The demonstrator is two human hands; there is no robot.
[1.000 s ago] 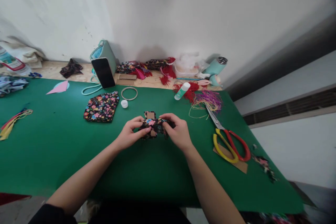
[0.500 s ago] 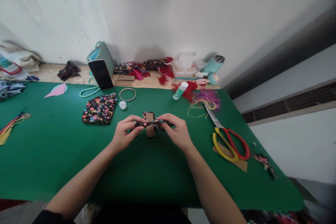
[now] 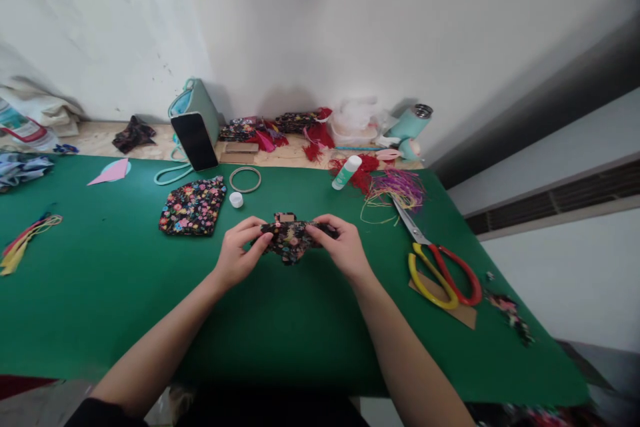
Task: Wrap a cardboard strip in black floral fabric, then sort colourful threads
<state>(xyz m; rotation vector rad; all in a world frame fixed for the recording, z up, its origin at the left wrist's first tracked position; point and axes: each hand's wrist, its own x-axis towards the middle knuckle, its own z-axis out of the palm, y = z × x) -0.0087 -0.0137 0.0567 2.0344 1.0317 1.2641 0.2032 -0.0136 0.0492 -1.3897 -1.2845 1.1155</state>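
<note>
Both my hands meet over the middle of the green mat (image 3: 100,293). Between them is a black floral fabric piece (image 3: 291,239) wrapped over a small brown cardboard piece (image 3: 285,217), whose top edge peeks out behind the cloth. My left hand (image 3: 241,252) pinches the fabric's left end with thumb and fingers. My right hand (image 3: 339,247) pinches the right end. A second floral fabric piece (image 3: 193,205) lies flat on the mat, to the left of my left hand.
Red-and-yellow scissors (image 3: 440,267) lie on a cardboard scrap at the right. A glue stick (image 3: 347,173), its white cap (image 3: 236,199), a ring (image 3: 245,179), a propped phone (image 3: 195,140), coloured threads (image 3: 395,190) and a teal bottle (image 3: 411,123) sit behind. Tassels (image 3: 25,240) lie far left.
The fabric was stretched into a thin band across the cardboard half a second ago; now it is spread down over the cardboard, hiding most of it. My hands stayed in place.
</note>
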